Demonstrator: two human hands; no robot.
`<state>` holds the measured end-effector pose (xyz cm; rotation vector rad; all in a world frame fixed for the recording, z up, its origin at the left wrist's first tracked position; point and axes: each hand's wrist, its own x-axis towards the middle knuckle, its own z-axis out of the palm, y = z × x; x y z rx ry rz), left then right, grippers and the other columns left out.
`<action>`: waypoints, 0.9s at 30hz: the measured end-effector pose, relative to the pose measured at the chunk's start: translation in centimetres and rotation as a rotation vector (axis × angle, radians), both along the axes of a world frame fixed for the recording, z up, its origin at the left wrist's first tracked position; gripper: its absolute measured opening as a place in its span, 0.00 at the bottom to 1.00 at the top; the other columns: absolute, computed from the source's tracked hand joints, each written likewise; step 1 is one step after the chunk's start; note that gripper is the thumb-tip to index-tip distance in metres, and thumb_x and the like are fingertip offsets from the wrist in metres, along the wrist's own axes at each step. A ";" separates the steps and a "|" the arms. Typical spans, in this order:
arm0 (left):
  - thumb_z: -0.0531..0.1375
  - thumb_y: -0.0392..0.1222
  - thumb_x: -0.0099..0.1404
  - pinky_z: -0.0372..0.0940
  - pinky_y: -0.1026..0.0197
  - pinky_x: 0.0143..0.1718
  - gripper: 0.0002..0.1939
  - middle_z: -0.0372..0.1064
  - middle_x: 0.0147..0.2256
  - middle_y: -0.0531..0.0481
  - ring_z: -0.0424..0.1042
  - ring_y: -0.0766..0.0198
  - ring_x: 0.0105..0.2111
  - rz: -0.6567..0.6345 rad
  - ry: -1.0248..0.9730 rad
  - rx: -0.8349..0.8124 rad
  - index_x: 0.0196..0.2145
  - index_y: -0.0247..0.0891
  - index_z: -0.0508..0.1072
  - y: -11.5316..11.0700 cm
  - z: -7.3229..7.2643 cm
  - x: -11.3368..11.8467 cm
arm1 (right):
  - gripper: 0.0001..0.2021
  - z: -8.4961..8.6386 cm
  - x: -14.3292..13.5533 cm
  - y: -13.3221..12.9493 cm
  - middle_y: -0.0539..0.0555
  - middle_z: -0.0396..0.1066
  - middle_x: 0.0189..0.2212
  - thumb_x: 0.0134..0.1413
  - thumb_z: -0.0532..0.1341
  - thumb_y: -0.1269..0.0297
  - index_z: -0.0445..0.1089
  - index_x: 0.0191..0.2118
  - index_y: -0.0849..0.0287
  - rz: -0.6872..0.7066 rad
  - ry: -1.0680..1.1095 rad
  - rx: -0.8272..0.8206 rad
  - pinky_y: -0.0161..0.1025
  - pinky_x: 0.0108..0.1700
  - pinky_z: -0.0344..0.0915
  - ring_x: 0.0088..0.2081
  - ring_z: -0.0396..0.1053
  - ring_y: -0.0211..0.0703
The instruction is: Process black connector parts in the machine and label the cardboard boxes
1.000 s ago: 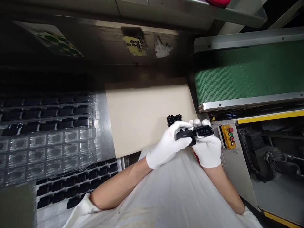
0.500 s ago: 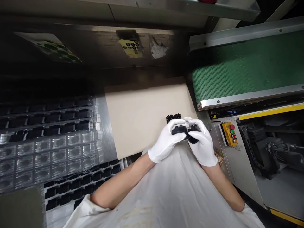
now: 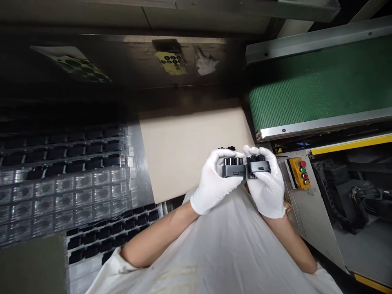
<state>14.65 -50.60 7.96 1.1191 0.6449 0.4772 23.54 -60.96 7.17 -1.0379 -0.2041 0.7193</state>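
Observation:
White gloves cover both hands. In my left hand (image 3: 210, 181) is a black plastic part (image 3: 234, 168) with a slotted flat side and a row of upright round posts, gripped between thumb and fingers. A like black plastic part (image 3: 259, 164) is pinched in my right hand (image 3: 268, 188), tilted slightly. The two parts are side by side, close together, slotted sides toward me. Behind the left fingers, more black pieces (image 3: 227, 148) lie on the beige board (image 3: 180, 151), mostly hidden.
Clear plastic trays (image 3: 76, 183), some pockets holding black parts, stand at left. A green conveyor belt (image 3: 318, 77) runs at the right, above a yellow button box (image 3: 299, 173). A yellow card (image 3: 171, 62) and a crumpled white piece (image 3: 206, 64) are on the back panel.
Both hands have turned the black parts, so their slotted sides and upright posts now show. The pieces on the board are more hidden behind the left hand. The view has shifted slightly.

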 end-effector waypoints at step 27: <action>0.57 0.34 0.62 0.62 0.48 0.67 0.27 0.72 0.61 0.46 0.69 0.50 0.63 -0.051 0.062 0.196 0.59 0.39 0.74 0.9 -2.5 -0.9 | 0.44 -1.5 0.3 0.4 0.62 0.64 0.63 0.57 0.59 0.73 0.43 0.76 0.48 0.234 -1.156 -0.552 0.63 0.64 0.68 0.62 0.67 0.60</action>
